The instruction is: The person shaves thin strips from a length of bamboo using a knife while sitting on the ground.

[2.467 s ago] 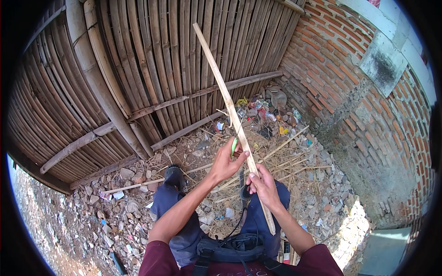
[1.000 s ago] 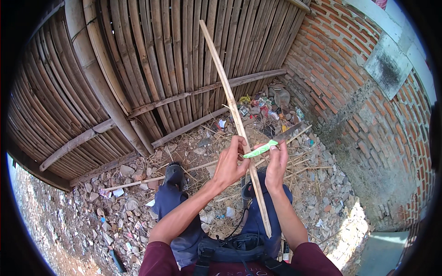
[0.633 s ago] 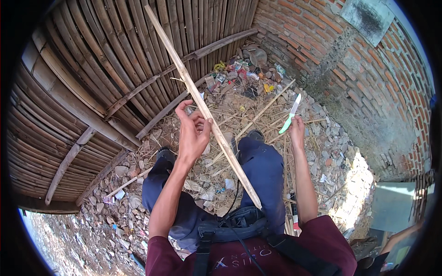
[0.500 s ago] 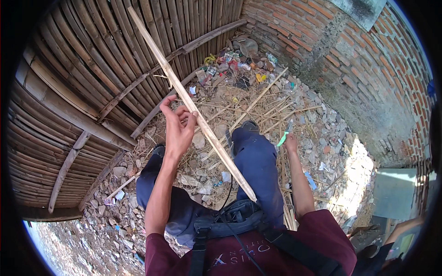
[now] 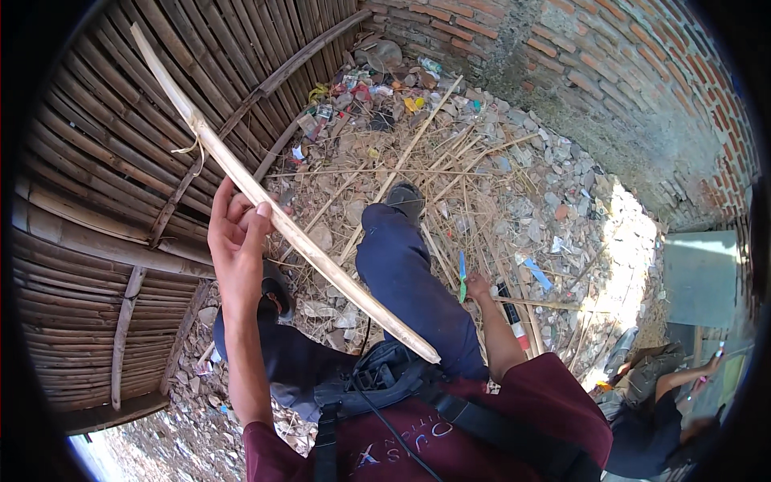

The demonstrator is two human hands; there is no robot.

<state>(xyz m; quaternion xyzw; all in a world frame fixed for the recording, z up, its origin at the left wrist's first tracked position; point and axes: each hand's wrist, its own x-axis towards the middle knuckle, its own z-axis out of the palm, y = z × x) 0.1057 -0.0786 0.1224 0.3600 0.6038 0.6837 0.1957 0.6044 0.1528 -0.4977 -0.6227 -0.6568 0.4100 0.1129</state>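
Note:
My left hand [image 5: 239, 229] is closed on a long pale split-bamboo strip [image 5: 317, 255], thumb on top and fingers beneath. The strip slants from the upper left, in front of the bamboo wall, down to my lap, where its near end rests by my waist. A thin peeled sliver [image 5: 191, 148] hangs off it beyond my hand. Low beside my right knee, my right hand [image 5: 479, 287] grips a small knife [image 5: 463, 279] with a green handle. Its blade points away from me, apart from the strip.
A bamboo-slat wall [image 5: 96, 153] stands at left, a brick wall [image 5: 610, 88] at far right. Rubble, bamboo pieces [image 5: 418, 136] and litter [image 5: 361, 92] cover the ground. Beside my right forearm lies a dark, white-and-red object [image 5: 512, 317]. Another person's arm [image 5: 683, 377] shows at lower right.
My left hand and the bamboo strip have shifted left in view, the strip now lying flatter. My right hand with the knife has come lower and closer to my right leg.

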